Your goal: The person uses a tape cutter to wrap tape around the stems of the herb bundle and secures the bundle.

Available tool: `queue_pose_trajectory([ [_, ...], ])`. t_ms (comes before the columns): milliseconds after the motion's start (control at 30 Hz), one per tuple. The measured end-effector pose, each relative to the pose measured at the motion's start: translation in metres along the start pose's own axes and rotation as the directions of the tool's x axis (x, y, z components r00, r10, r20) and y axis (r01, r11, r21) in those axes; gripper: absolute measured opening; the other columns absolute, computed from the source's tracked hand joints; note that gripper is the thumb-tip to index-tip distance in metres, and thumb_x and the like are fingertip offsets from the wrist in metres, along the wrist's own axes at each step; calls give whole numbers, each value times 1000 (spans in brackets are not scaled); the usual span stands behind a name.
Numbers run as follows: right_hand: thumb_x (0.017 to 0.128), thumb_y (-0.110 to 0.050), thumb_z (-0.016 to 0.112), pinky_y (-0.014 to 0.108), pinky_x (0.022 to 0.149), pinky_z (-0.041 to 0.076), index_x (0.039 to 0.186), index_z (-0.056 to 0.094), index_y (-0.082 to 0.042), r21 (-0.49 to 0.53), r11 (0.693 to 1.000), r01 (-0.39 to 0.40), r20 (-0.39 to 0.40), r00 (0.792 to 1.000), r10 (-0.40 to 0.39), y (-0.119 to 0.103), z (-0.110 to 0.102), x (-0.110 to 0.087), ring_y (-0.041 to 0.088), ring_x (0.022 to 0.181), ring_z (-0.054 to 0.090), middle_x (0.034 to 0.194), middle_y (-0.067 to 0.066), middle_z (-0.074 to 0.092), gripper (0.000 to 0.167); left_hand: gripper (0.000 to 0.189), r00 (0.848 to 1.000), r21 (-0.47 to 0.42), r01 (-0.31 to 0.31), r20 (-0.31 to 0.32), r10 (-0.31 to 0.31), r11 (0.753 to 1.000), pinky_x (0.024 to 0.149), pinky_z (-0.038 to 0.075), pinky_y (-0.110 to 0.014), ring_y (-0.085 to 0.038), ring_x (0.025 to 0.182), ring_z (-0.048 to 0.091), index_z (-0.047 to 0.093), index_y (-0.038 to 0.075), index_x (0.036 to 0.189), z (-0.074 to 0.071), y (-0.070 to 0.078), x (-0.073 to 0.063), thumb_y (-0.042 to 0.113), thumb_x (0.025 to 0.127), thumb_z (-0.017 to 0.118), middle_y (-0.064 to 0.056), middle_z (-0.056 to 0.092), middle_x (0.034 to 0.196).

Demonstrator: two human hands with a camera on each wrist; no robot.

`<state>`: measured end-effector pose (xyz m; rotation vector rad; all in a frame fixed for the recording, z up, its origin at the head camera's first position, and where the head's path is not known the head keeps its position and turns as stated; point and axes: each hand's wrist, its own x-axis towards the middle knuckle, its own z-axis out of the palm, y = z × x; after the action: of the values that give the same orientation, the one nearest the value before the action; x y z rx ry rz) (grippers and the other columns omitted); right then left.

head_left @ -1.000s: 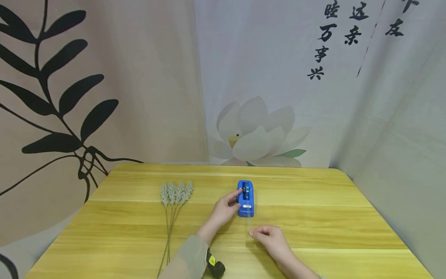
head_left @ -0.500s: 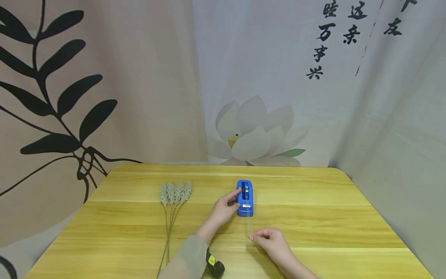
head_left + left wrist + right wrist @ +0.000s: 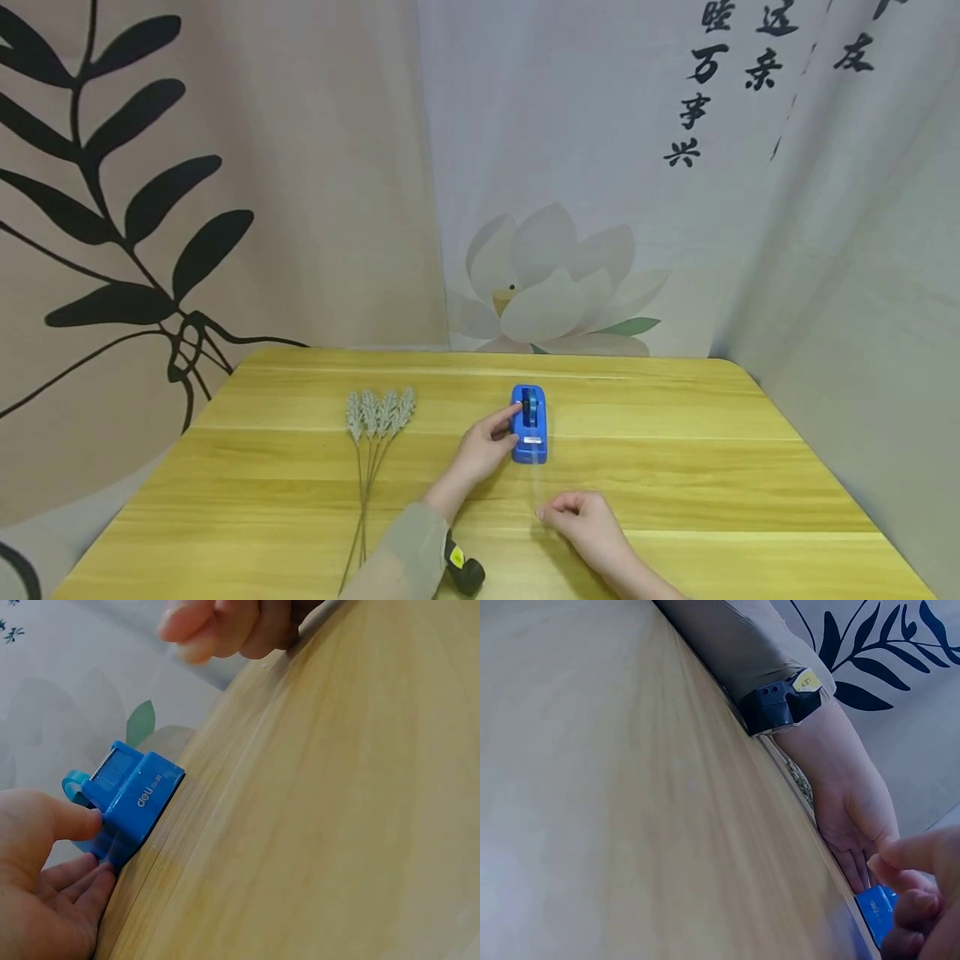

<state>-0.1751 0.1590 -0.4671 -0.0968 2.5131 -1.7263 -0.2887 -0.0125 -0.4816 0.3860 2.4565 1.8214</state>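
Note:
A blue tape dispenser [image 3: 530,450] stands on the wooden table, a roll of tape in its top. My left hand [image 3: 482,450] holds it by its left side; in the left wrist view the thumb and fingers [image 3: 79,892] press against its body, below a toothed cutting edge. From the dispenser's front a clear strip of tape [image 3: 537,483] runs toward me. Its free end is between the thumb and forefinger of my right hand [image 3: 581,521], a little above the table. In the right wrist view the strip cannot be made out in the fingers.
Several grey-green dried-looking flower stems [image 3: 381,417] lie left of my left forearm. A black wrist device [image 3: 465,571] sits at the left cuff. The wooden table [image 3: 712,467] ends at a printed curtain [image 3: 337,208] behind.
My right hand has drawn slightly toward me, and the tape strip has grown longer. The left hand and the dispenser stay in place.

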Motion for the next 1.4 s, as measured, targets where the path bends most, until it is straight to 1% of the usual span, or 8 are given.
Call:
queue_pose_trajectory([
  [133, 83, -14, 71, 20, 50, 38, 79, 73, 0, -57, 998, 35, -6, 999, -36, 0, 0, -1, 6, 55, 44, 70, 2, 65, 15, 47, 1000, -2, -10, -2, 10, 1000, 99, 45, -46, -35, 117, 56, 57, 18, 137, 0, 1, 1, 4, 92, 61, -22, 57, 130],
  [333, 84, -15, 71, 19, 47, 36, 81, 73, -2, -114, 992, 60, 3, 998, -60, 2, 2, 0, 3, 50, 40, 72, 1, 68, 13, 46, 1000, -3, 12, 6, -12, 1000, 100, 44, -45, -34, 119, 54, 56, 20, 137, 0, 1, 1, 5, 94, 60, -20, 55, 133],
  [633, 83, -16, 73, 20, 46, 35, 78, 72, -3, -118, 990, 74, -6, 997, -75, 2, 2, -1, 2, 47, 38, 58, -3, 54, 13, 47, 1000, -1, 20, 6, -20, 1000, 99, 44, -47, -35, 120, 54, 56, 22, 138, -1, 4, -1, 6, 94, 60, -21, 54, 134],
  [767, 83, -16, 73, 21, 49, 37, 80, 72, -3, -116, 990, 81, -9, 997, -83, 3, 2, 0, 2, 50, 40, 63, -1, 60, 13, 45, 1000, 0, 30, -5, -30, 1000, 100, 43, -47, -35, 120, 53, 57, 22, 137, -1, 6, -1, 6, 94, 60, -20, 55, 134],
  [1000, 83, -15, 73, 21, 53, 40, 80, 73, -3, -112, 989, 95, -13, 995, -97, 5, 1, -1, 3, 55, 46, 72, 0, 67, 12, 35, 999, -3, 35, -6, -35, 999, 99, 43, -51, -36, 120, 53, 64, 15, 129, -3, 14, -1, 12, 94, 61, -15, 57, 133],
  [1200, 83, -14, 73, 21, 55, 41, 79, 72, -3, -95, 991, 98, -10, 995, -100, 4, 0, -2, 4, 58, 48, 74, 1, 68, 12, 31, 1000, 40, 15, 1, -15, 999, 92, 49, -49, -34, 116, 57, 65, 13, 126, -21, 33, -2, 16, 96, 60, -13, 58, 133],
  [1300, 84, -13, 72, 21, 55, 41, 79, 72, -2, -87, 991, 98, 0, 995, -98, 4, 0, -2, 4, 58, 48, 75, 2, 69, 12, 31, 1000, 81, 13, -5, -13, 997, 87, 51, -44, -29, 109, 61, 65, 13, 126, -40, 42, -7, 18, 96, 59, -9, 60, 130],
  [1400, 84, -13, 71, 21, 56, 41, 80, 72, -1, -72, 993, 96, 11, 995, -96, 5, 2, -1, 5, 60, 49, 77, 4, 70, 12, 30, 1000, 110, 4, -13, -2, 994, 85, 52, -42, -25, 103, 62, 65, 13, 125, -67, 46, -15, 18, 97, 59, -7, 62, 127],
])
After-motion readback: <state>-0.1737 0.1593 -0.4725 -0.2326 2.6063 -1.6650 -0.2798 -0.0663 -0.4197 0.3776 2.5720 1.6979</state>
